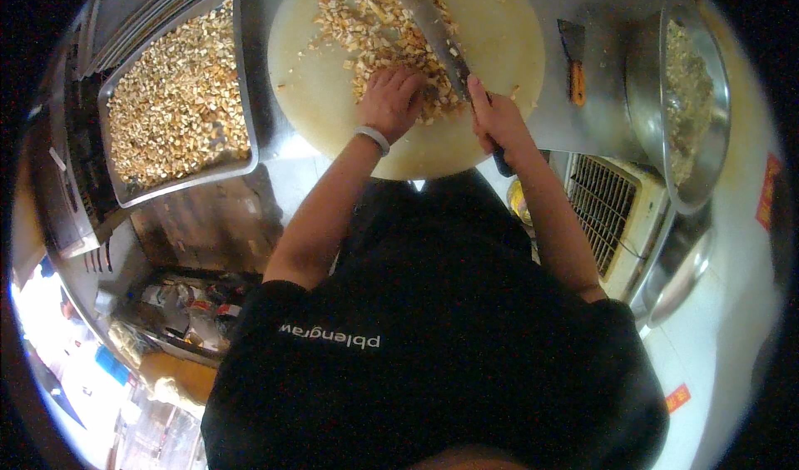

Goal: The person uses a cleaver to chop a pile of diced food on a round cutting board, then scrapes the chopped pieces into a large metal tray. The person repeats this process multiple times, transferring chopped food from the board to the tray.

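My right hand (499,120) grips the dark handle of a long-bladed knife (431,24), whose blade slants up and left across a round cutting board (312,120). Under and beside the blade lies a heap of chopped pale-brown pieces (381,33), possibly mushroom or tofu. My left hand (392,103), with a light band at the wrist, rests palm down at the near edge of the heap, left of the blade; what lies beneath its fingers is hidden. On the left, a metal tray (253,139) is filled with similar small diced pieces (181,102).
A scraper with an orange handle (578,83) lies right of the board. Farther right stands a large metal bowl (643,95) holding a pale chopped mixture (686,95). Below it is a boxy appliance with a grille (602,202). Another metal bowl (680,283) shows at lower right.
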`<state>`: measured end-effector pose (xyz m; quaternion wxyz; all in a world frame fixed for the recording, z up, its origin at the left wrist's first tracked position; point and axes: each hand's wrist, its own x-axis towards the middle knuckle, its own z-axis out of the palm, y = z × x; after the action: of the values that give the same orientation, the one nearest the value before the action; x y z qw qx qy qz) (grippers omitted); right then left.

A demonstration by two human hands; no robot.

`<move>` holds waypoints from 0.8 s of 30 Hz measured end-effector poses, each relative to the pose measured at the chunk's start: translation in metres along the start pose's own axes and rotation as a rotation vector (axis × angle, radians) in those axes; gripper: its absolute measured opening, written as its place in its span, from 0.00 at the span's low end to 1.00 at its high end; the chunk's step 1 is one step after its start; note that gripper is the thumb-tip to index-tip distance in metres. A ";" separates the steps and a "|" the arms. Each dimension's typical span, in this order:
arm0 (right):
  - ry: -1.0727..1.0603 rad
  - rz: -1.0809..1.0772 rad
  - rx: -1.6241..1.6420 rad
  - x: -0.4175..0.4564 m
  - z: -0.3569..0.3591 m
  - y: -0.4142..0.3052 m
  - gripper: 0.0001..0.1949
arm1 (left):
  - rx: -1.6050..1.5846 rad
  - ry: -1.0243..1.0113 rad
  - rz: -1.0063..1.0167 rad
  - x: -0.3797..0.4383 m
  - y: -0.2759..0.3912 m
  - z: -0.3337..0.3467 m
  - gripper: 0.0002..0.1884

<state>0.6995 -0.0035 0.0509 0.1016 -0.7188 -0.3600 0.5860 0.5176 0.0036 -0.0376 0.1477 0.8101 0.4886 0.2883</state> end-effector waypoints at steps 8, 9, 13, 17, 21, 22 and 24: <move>-0.005 0.007 -0.290 0.009 0.026 0.006 0.34 | -0.021 0.070 -0.104 -0.011 0.003 0.013 0.15; 0.003 0.002 -0.320 0.018 0.030 0.002 0.35 | -0.020 0.086 -0.086 -0.013 0.001 0.016 0.15; -0.017 -0.085 -0.365 0.026 0.022 -0.019 0.35 | -0.031 0.130 -0.025 -0.014 0.000 0.016 0.13; -0.036 -0.190 -0.316 -0.005 0.012 -0.019 0.36 | -0.039 0.126 -0.048 -0.015 -0.001 0.015 0.13; 0.169 -0.444 -0.370 0.022 0.034 0.027 0.35 | -0.010 0.108 -0.051 -0.015 -0.002 0.019 0.12; 0.162 -0.533 -0.408 0.025 0.037 0.022 0.35 | 0.007 0.100 -0.051 -0.016 -0.002 0.021 0.12; 0.091 -0.504 -0.435 0.029 0.038 0.007 0.35 | -0.012 0.123 -0.036 -0.016 -0.002 0.023 0.12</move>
<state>0.6687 -0.0005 0.0140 0.1036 -0.6374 -0.6380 0.4195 0.5247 -0.0087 -0.0615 0.1273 0.7810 0.5094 0.3380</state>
